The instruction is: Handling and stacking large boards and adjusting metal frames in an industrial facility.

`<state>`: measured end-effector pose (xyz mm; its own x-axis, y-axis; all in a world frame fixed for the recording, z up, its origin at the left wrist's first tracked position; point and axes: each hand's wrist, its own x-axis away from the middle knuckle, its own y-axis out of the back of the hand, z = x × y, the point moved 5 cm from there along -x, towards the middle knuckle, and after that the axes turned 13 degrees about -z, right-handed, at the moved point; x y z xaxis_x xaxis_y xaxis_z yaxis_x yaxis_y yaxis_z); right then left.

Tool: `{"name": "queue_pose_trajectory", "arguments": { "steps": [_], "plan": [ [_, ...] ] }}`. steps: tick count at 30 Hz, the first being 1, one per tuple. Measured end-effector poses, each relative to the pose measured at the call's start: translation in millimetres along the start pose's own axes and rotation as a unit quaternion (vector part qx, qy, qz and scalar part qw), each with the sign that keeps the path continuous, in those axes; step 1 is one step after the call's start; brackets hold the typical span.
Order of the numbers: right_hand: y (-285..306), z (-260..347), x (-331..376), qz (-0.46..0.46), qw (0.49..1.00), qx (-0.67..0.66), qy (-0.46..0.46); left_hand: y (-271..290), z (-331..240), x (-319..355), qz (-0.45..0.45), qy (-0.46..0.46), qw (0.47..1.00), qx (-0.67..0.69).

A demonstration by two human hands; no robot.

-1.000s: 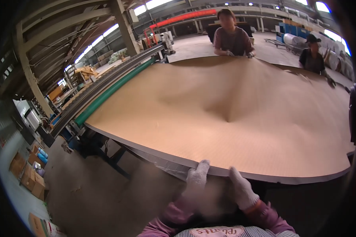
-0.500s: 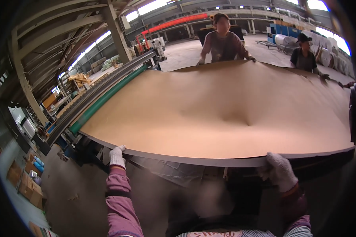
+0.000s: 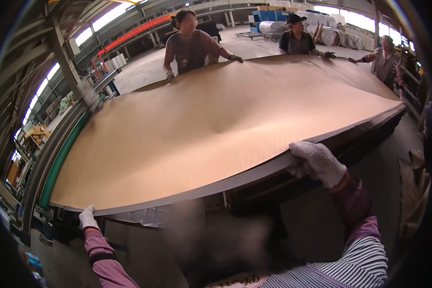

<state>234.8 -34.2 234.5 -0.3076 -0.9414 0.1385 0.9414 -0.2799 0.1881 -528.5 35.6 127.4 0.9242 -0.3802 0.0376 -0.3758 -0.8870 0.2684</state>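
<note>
Tan sheet, edge apparently over floor

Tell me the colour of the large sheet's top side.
Light brown; the sheet shows best in head view.

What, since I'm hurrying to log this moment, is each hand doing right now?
Left hand: closed on the near edge of the brown sheet.
Right hand: closed on the same edge, farther right.

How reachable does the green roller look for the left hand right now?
Likely yes, once it lets go: the left hand grips the tan sheet near the corner beside the green roller, with only the sheet's corner visibly between.
</note>
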Motion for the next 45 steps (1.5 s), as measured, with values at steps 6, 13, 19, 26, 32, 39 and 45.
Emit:
{"name": "queue_pose_trajectory", "arguments": {
  "steps": [6,13,19,26,32,39,45],
  "plan": [
    [4,-13,4,0.009,0.999,-0.029,-0.021,6,-1,-2,-0.013,-0.006,1.0,-0.009],
    [149,-14,-41,-0.236,0.941,0.093,0.224,-11,43,15,0.009,-0.006,1.0,-0.016],
    [310,-102,-73,-0.432,0.829,-0.353,0.032,-56,41,213,0.184,0.03,0.965,0.186],
    [139,-163,-100,-0.317,0.919,-0.23,0.049,-144,92,394,0.406,0.313,0.842,0.167],
    [309,-238,-155,-0.463,0.863,-0.196,0.045,-141,59,469,0.491,0.264,0.828,0.066],
    [353,-265,-144,-0.456,0.875,-0.136,-0.087,-213,74,470,0.485,0.232,0.837,0.103],
    [316,-162,-101,-0.489,0.673,0.526,0.178,-235,95,471,0.512,0.292,0.805,0.068]
  ]
}}
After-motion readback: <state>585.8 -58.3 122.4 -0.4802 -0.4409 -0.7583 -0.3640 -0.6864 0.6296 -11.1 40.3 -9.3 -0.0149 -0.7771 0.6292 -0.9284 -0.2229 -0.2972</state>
